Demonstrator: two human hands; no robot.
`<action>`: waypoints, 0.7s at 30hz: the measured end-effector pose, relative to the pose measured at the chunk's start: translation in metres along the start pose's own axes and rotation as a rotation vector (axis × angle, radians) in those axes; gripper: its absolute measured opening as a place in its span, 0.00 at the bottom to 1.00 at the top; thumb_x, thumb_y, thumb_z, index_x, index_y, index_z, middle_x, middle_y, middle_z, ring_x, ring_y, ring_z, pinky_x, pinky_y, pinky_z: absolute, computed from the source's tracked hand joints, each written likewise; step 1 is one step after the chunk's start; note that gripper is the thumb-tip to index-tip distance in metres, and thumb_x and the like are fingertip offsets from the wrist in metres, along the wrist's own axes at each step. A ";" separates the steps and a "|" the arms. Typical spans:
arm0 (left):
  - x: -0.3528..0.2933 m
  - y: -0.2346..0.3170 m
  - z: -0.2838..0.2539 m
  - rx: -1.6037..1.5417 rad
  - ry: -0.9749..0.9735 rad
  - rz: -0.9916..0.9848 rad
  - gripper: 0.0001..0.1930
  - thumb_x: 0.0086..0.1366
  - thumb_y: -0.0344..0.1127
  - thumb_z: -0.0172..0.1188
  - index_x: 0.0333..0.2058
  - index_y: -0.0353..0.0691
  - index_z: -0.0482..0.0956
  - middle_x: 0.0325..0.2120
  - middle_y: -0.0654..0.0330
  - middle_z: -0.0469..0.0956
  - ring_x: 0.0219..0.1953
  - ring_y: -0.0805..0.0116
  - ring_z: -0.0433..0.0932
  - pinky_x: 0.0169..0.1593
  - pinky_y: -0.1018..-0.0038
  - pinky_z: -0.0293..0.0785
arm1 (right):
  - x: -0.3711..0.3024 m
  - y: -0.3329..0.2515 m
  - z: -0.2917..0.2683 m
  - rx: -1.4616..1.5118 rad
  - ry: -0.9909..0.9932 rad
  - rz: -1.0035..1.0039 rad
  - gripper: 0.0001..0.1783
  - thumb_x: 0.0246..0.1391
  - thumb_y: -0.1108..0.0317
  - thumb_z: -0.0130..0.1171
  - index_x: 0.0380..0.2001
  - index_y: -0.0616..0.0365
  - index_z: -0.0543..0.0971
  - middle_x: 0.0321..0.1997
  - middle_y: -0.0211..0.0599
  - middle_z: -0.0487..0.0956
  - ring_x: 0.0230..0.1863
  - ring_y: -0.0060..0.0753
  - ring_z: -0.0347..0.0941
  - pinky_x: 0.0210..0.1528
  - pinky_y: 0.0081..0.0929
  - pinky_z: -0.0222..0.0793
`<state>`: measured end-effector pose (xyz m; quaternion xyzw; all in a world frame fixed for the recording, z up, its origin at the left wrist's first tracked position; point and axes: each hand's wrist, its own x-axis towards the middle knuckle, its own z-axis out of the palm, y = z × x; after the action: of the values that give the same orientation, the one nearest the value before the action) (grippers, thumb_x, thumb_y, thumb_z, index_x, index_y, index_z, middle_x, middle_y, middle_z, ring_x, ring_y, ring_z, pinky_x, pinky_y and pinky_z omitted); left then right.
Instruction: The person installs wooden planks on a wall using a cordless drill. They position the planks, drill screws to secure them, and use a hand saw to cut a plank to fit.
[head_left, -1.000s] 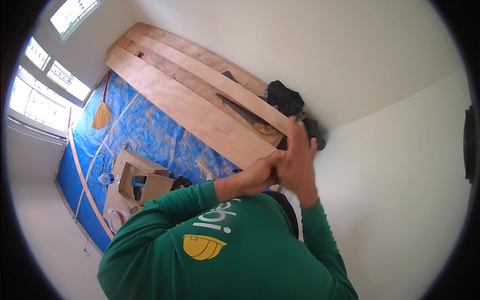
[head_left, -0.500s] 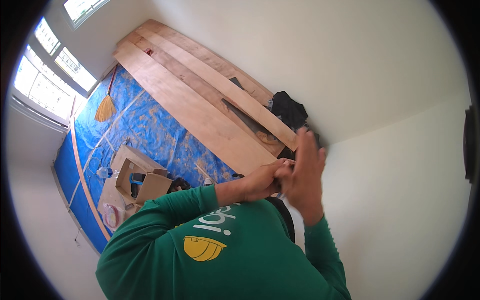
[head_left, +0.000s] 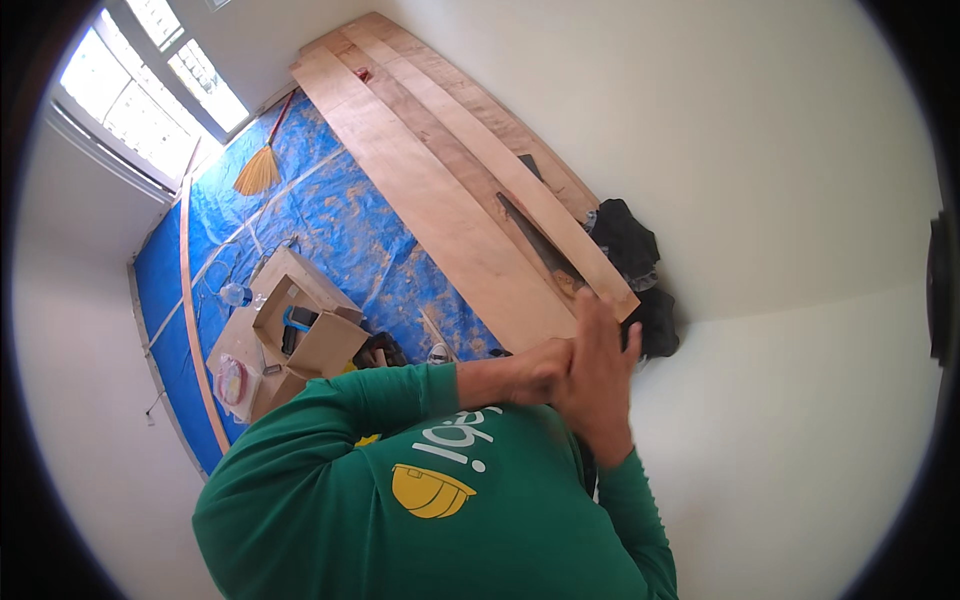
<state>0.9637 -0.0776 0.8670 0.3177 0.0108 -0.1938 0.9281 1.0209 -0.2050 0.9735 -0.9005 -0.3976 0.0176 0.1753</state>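
Observation:
My left hand (head_left: 537,373) is closed and pressed against the palm side of my right hand (head_left: 597,385), in front of my chest. Anything inside its curled fingers is hidden. The right hand is open, its fingers stretched upward and the thumb held apart. Just beyond the hands lie long plywood strips: a wide one (head_left: 445,215) on the left and a narrower one (head_left: 500,160) on the right. A handsaw (head_left: 540,238) rests between them, its wooden handle (head_left: 566,284) toward me.
Black cloth or bags (head_left: 628,242) lie against the right wall. Blue tarp (head_left: 345,240) with sawdust covers the floor at left. An open cardboard box (head_left: 335,350) holds a blue-and-black tool (head_left: 294,327). A straw broom (head_left: 259,172) leans by the window (head_left: 135,85).
My view has shifted, so the boards, broom and box appear farther right and higher. Both hands stay together, now a little lower against my body.

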 end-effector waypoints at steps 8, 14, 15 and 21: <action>-0.004 0.014 0.022 -0.011 0.138 0.119 0.20 0.86 0.51 0.50 0.62 0.44 0.77 0.47 0.63 0.80 0.49 0.71 0.78 0.54 0.67 0.79 | -0.003 -0.007 -0.002 0.024 -0.054 -0.057 0.62 0.69 0.18 0.39 0.83 0.62 0.54 0.82 0.57 0.65 0.84 0.66 0.56 0.79 0.82 0.43; -0.005 0.008 0.016 -0.417 -0.184 -0.051 0.19 0.88 0.49 0.45 0.63 0.47 0.76 0.53 0.63 0.80 0.53 0.70 0.80 0.58 0.65 0.79 | 0.015 0.013 -0.002 -0.033 0.226 0.226 0.56 0.71 0.25 0.48 0.83 0.59 0.55 0.83 0.55 0.63 0.84 0.63 0.57 0.78 0.80 0.45; -0.004 0.008 0.012 -0.276 -0.131 0.002 0.19 0.88 0.49 0.46 0.63 0.46 0.76 0.53 0.61 0.80 0.54 0.69 0.80 0.58 0.64 0.79 | 0.014 0.010 -0.003 -0.015 0.173 0.171 0.55 0.72 0.26 0.48 0.83 0.59 0.56 0.83 0.55 0.63 0.84 0.63 0.57 0.78 0.80 0.45; 0.001 0.008 0.002 0.570 0.072 0.558 0.17 0.85 0.47 0.50 0.61 0.44 0.76 0.49 0.62 0.79 0.51 0.69 0.78 0.55 0.63 0.77 | 0.004 -0.004 0.000 -0.102 -0.070 -0.169 0.55 0.71 0.24 0.45 0.82 0.59 0.58 0.81 0.56 0.65 0.84 0.62 0.58 0.79 0.80 0.42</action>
<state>0.9672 -0.0730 0.8732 0.5598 -0.0975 0.0815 0.8188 1.0206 -0.2000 0.9755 -0.8704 -0.4782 0.0138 0.1159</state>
